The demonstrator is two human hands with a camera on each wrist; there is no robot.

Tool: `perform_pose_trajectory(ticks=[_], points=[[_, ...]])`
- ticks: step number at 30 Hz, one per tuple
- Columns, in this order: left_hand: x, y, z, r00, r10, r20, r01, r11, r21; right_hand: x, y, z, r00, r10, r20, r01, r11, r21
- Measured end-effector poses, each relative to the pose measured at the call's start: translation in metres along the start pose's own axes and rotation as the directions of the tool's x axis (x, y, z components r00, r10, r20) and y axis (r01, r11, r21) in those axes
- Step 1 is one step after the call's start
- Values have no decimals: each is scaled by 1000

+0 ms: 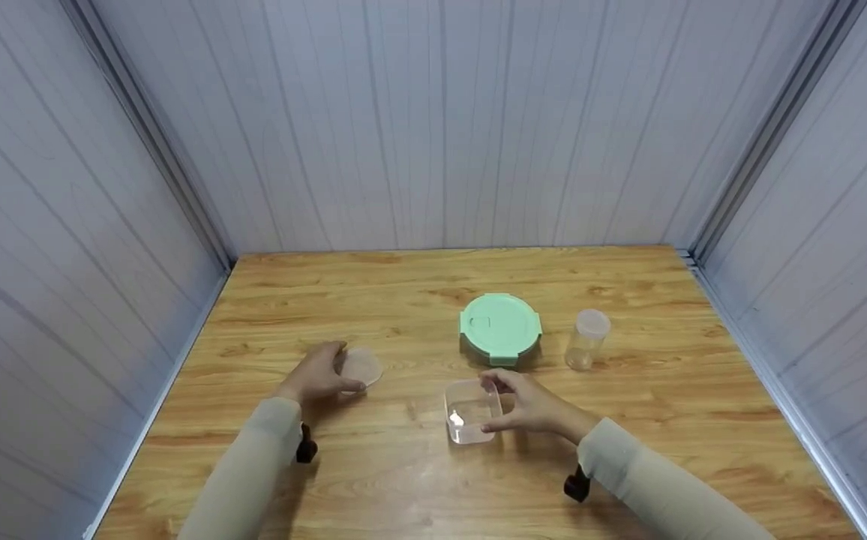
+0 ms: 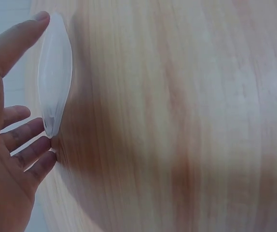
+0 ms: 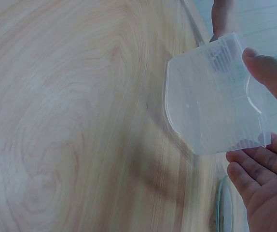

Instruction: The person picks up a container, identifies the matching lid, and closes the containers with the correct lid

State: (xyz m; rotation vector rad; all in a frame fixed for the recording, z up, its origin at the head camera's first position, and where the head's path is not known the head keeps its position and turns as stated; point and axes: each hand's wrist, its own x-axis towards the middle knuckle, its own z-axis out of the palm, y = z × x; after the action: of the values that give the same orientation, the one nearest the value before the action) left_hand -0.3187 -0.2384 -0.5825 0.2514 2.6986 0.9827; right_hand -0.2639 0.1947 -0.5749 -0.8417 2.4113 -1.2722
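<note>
My left hand (image 1: 319, 373) spans a thin translucent lid (image 1: 362, 368) near the tabletop. In the left wrist view the thumb is at one edge of that lid (image 2: 55, 77) and fingertips touch the opposite edge. To the right, my right hand (image 1: 527, 403) grips a clear square plastic container (image 1: 471, 411) by its sides. In the right wrist view the thumb lies at the rim of the container (image 3: 211, 99), with the fingers (image 3: 252, 169) at another side. The container's bottom edge is at or close to the wood; exact contact cannot be told.
A round container with a green clip lid (image 1: 501, 328) stands just behind my right hand. Farther right is a clear cylindrical jar (image 1: 586, 340) with a whitish lid. The wooden table (image 1: 343, 292) is bounded by pale panels (image 1: 441, 150) at the back and both sides.
</note>
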Motion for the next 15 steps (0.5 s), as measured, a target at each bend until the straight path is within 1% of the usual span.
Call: perform_pose_trajectory(ticks=[4, 7, 15], points=[[2, -2, 2, 1000, 19, -8, -18, 997, 80, 0, -1, 0, 1000, -8, -11, 8, 1000, -15], [3, -3, 3, 1000, 22, -12, -21, 993, 116, 0, -2, 1, 1000, -9, -11, 9, 1000, -17], [3, -2, 3, 1000, -1, -29, 4, 995, 97, 0, -2, 1, 1000, -2, -5, 2, 1000, -5]])
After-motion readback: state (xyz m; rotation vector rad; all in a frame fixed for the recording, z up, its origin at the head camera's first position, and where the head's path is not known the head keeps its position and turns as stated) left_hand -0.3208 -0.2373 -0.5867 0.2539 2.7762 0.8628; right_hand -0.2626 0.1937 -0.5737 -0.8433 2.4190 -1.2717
